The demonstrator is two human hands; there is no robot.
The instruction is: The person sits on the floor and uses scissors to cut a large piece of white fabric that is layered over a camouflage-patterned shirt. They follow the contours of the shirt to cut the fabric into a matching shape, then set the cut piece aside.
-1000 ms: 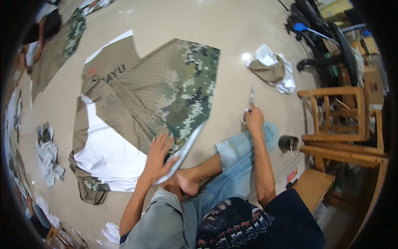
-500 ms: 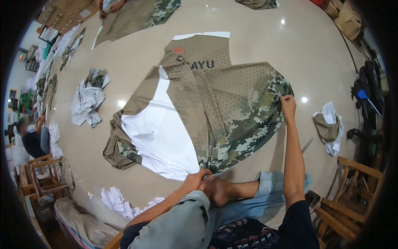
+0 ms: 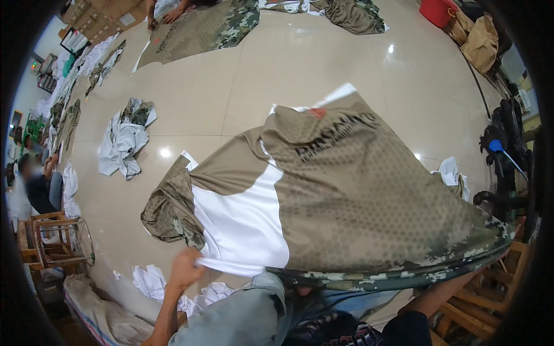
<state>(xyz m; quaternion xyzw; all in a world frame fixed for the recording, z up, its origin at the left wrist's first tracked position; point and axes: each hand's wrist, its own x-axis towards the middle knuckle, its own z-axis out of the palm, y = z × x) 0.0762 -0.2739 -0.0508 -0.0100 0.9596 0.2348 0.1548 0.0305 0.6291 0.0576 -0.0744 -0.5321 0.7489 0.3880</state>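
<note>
Presumably light and limp, the patterned fabric [image 3: 358,196], partly on the floor [image 3: 190,115], is best gripped by its edges, the left hand [image 3: 186,268] pinching one, the right hand [image 3: 517,225] too obscured to judge.

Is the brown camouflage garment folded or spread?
Mostly spread: the brown camouflage garment shows its printed face broadly, beside a white area, but its left end is bunched.

Across the glossy beige floor [image 3: 190,115] I see part of a brown-and-white cloth [image 3: 346,190], a crumpled grey bundle [image 3: 124,141], white scraps [image 3: 149,282] and, farther off, a camouflage panel [image 3: 199,34].
</note>
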